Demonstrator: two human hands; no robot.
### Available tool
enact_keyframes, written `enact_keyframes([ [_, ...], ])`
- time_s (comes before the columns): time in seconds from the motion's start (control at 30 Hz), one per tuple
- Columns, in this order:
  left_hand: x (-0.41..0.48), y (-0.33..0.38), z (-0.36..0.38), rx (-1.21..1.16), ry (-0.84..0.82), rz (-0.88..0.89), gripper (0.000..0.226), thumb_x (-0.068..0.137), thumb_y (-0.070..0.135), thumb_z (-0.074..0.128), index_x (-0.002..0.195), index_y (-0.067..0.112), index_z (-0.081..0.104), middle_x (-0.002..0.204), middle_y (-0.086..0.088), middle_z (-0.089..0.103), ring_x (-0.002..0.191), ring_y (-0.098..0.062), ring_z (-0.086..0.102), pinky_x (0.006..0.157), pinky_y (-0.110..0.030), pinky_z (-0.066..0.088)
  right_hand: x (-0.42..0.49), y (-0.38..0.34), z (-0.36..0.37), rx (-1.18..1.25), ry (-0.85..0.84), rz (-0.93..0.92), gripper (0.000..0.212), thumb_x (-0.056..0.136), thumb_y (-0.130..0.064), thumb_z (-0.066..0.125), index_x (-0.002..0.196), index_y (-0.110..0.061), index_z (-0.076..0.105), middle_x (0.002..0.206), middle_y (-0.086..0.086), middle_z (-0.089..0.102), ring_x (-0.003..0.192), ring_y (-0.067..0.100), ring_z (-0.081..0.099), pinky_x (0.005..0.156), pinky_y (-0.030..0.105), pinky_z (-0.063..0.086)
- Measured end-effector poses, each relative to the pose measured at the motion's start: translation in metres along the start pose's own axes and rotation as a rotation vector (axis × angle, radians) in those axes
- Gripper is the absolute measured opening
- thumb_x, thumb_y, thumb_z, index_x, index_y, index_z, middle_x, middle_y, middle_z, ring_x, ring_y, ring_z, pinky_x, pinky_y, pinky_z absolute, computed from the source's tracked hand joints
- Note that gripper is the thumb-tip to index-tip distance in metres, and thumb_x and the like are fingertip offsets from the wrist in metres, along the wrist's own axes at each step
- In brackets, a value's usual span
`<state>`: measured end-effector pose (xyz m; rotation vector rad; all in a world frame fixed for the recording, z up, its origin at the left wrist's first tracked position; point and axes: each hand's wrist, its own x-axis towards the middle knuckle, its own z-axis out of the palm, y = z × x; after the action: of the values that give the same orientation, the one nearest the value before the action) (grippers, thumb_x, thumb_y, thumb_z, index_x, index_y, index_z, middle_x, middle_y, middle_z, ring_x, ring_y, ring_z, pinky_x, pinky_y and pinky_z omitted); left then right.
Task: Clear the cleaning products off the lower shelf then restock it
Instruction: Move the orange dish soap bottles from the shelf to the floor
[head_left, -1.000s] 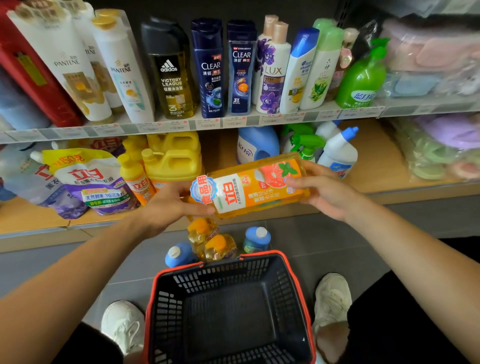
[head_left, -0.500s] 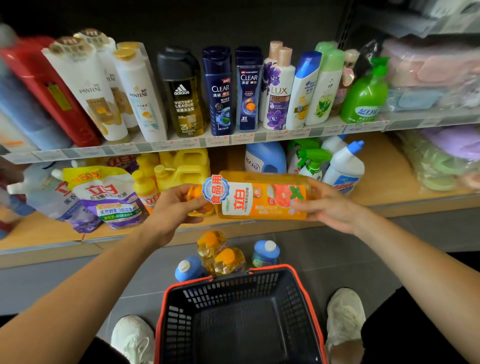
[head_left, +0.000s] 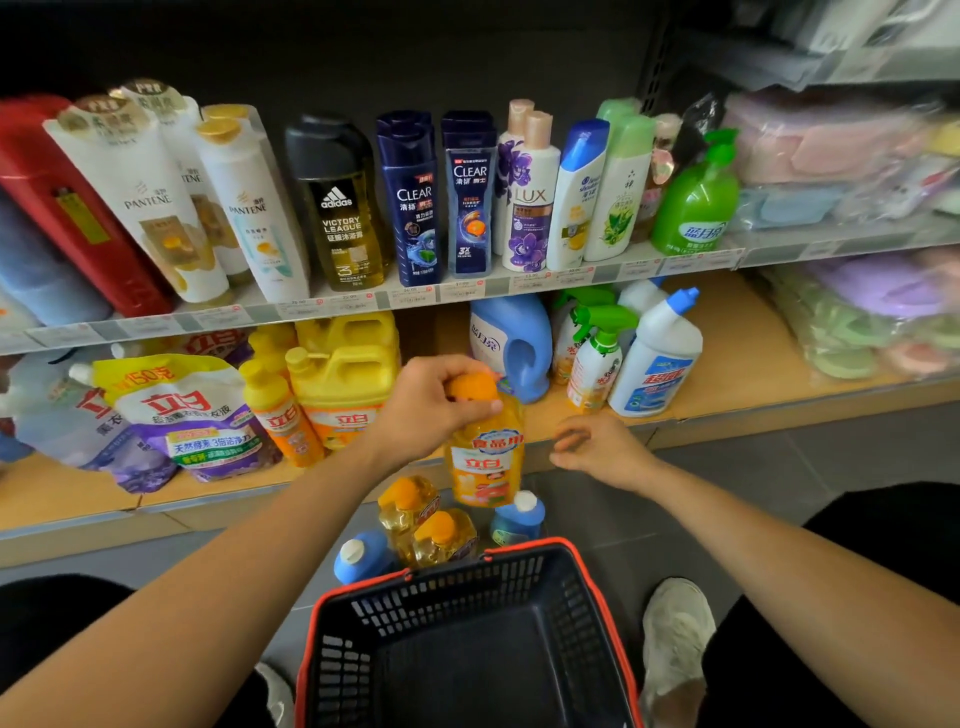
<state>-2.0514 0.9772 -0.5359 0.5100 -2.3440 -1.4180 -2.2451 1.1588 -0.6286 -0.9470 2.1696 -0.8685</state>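
Note:
My left hand (head_left: 423, 402) grips the orange cap of an orange dish-soap bottle (head_left: 485, 460), which hangs upright in front of the lower shelf (head_left: 727, 384). My right hand (head_left: 597, 447) hovers just right of the bottle with loose fingers, holding nothing. On the lower shelf stand a yellow jug (head_left: 353, 374), a small orange bottle (head_left: 278, 415), refill pouches (head_left: 176, 415), a blue detergent bottle (head_left: 511, 345), green-trigger sprays (head_left: 595, 358) and a white toilet cleaner (head_left: 657, 358).
On the grey floor below the shelf stand two yellow bottles (head_left: 426, 519) and two blue-capped bottles (head_left: 519, 519). A black basket with a red rim (head_left: 467, 639) sits between my shoes. Shampoo bottles (head_left: 467, 197) fill the upper shelf; bagged cloths (head_left: 857, 312) lie right.
The bottle was held level between both hands. My right hand has let go, and the bottle now hangs upright from my left hand by its cap.

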Motion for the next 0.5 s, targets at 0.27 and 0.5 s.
enact_keyframes([
  [0.27,0.018,-0.039,0.013,0.207,-0.016,-0.114,0.03,0.078,0.029,0.086,0.103,0.029,0.071,0.096,0.01,0.07,0.092,-0.01,0.068,0.077,-0.031,0.06,0.04,-0.018,-0.07,-0.24,0.353,-0.06,0.056,0.08,-0.022,0.081,0.132,-0.018,0.062,0.124,0.01,0.065,0.106,0.027,0.064,0.09,0.035,0.052],
  [0.5,0.03,-0.06,0.028,0.263,-0.061,-0.175,0.033,0.077,0.029,0.087,0.105,0.026,0.072,0.097,0.005,0.071,0.091,-0.011,0.067,0.077,-0.031,0.059,0.075,-0.02,-0.113,-0.536,0.365,-0.097,0.073,0.084,-0.026,0.078,0.146,-0.009,0.044,0.146,0.015,0.05,0.131,0.04,0.045,0.104,0.047,0.043],
])
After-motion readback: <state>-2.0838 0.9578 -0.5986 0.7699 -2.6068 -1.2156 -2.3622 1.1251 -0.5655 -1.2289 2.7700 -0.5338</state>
